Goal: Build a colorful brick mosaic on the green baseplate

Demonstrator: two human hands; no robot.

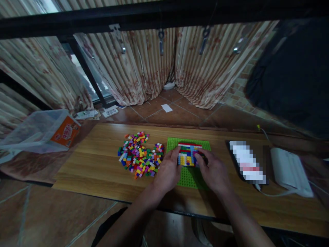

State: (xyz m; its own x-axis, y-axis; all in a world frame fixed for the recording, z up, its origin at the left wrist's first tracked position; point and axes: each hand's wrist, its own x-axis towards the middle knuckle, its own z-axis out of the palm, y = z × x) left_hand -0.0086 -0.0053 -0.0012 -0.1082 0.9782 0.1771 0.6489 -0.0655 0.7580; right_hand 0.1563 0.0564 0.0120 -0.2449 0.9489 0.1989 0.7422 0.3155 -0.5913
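left hand (169, 170) and right hand (215, 171) are pinching the brick build (187, 156) at 9 and 3 o'clock, hiding its ends. it's sitting over the green baseplate (187, 179), can't tell if touching. phone (248, 163) at 3 is showing pixelated.

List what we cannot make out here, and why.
Phone screen: head view, pixelated blocks cover it.
Part of the plate: head view, behind the build, left hand and right hand.
Brick pile, exact count: head view, pieces too small and overlapping.
Left end of the bin: head view, cut off by the edge.
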